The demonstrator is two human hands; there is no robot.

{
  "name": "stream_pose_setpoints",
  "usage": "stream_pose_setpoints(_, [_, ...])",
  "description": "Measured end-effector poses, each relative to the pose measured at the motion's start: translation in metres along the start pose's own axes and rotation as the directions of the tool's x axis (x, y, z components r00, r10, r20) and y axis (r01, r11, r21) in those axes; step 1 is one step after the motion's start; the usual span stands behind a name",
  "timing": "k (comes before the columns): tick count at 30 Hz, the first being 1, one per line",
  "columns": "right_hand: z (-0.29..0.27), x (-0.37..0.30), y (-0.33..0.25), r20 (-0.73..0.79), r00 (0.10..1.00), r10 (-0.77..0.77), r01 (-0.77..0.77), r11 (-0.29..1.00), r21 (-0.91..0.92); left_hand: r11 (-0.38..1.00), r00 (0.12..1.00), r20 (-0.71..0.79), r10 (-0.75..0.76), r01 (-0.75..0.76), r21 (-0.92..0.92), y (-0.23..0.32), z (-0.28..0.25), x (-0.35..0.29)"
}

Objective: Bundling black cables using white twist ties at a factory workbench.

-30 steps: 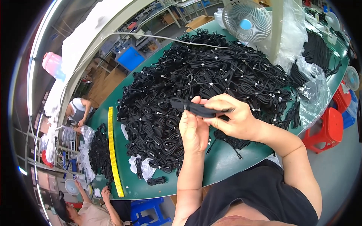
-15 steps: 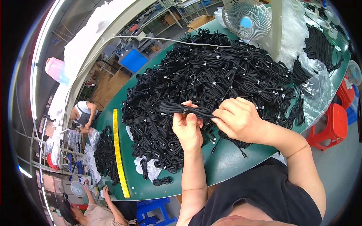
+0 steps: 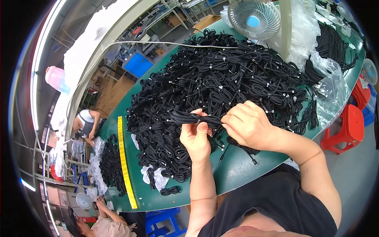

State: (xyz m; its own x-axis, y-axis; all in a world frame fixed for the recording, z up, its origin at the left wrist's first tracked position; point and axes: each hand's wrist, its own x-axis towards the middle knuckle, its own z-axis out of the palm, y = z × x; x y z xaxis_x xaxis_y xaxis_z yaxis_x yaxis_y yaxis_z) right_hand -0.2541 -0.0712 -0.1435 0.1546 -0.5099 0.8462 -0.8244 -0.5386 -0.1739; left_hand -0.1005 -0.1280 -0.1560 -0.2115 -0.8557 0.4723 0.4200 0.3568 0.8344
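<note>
Between my hands, over the near edge of a big heap of black cables [image 3: 221, 75], a coiled black cable bundle [image 3: 182, 117] is stretched out sideways. My left hand [image 3: 196, 136] is closed round the middle of it, thumb toward me. The fingers of my right hand [image 3: 248, 125] pinch its right end, so that end is hidden behind them. Below my hands, several loose cable ends with connectors lie on the green tabletop. Two smaller coiled cables [image 3: 170, 190] rest near the front edge, beside a white plastic bag [image 3: 159, 178].
A yellow strip [image 3: 126, 162] crosses the green table [image 3: 233, 173], with another cable pile [image 3: 112, 166] beyond it. A fan [image 3: 254, 19] and clear plastic bags [image 3: 329, 79] stand at the back right. Red stools [image 3: 347, 128] are at right. Two people work at left.
Both hands keep their hold on the cable bundle, which has turned slightly. The whole view has shifted a little. The near co-worker's hands at lower left have come together.
</note>
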Motion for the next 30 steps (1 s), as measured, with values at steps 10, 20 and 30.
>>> stream_pose_setpoints(10, [-0.003, 0.005, -0.007, -0.068, 0.998, -0.010, 0.007, 0.999, -0.046, 0.989, 0.982, 0.117, -0.147, 0.147, 0.016, -0.001, 0.000, -0.002])
stream_pose_setpoints(20, [-0.003, 0.005, -0.007, -0.029, 0.998, 0.059, -0.058, 0.997, 0.042, 0.986, 0.974, 0.171, -0.147, 0.131, 0.101, -0.004, 0.002, -0.002])
stream_pose_setpoints(30, [-0.010, 0.007, -0.008, 0.126, 0.969, 0.212, -0.238, 0.938, 0.252, 0.979, 0.954, 0.219, -0.204, 0.192, 0.074, -0.005, -0.002, -0.004])
